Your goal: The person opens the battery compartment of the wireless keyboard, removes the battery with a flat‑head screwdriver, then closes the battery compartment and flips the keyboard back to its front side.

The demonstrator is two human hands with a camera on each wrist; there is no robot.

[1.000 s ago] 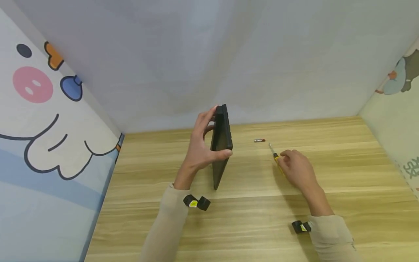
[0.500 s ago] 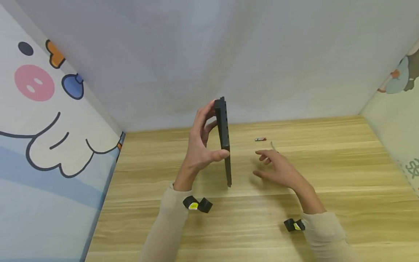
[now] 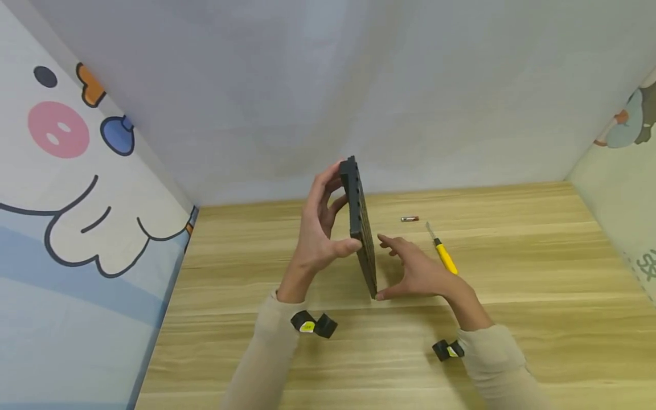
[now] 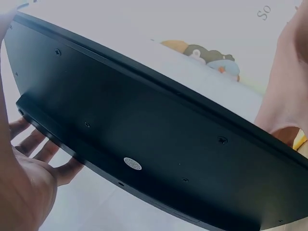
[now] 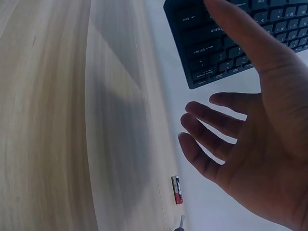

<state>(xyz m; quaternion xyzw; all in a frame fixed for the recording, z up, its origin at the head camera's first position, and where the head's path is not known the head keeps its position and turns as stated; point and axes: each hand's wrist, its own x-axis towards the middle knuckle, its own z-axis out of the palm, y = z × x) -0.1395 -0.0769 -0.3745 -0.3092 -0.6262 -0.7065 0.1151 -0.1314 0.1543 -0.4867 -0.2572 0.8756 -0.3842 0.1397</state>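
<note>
On its edge above the table, a black keyboard (image 3: pixel 353 196) is gripped at one end by my left hand (image 3: pixel 319 233), thumb on the near side and fingers behind. Its flat underside, dotted with small screws and a round pale sticker (image 4: pixel 133 163), fills the left wrist view. My right hand (image 3: pixel 417 270) is spread beside the key side, thumb tip right at the lower corner, other fingers extended and apart from the keys. In the right wrist view the keys (image 5: pixel 207 48) show beyond the thumb. A yellow-handled screwdriver (image 3: pixel 446 259) lies behind the right hand.
A small battery (image 3: pixel 410 218) with a red end lies on the wooden table (image 3: pixel 230 341), left of the screwdriver's tip. A pale wall (image 3: pixel 410 114) rises behind the table, with cartoon-printed panels (image 3: pixel 66 228) at the sides.
My right hand let go of the screwdriver, leaving it on the table, and moved left to the keyboard. My left hand turned the keyboard so its key side now faces right.
</note>
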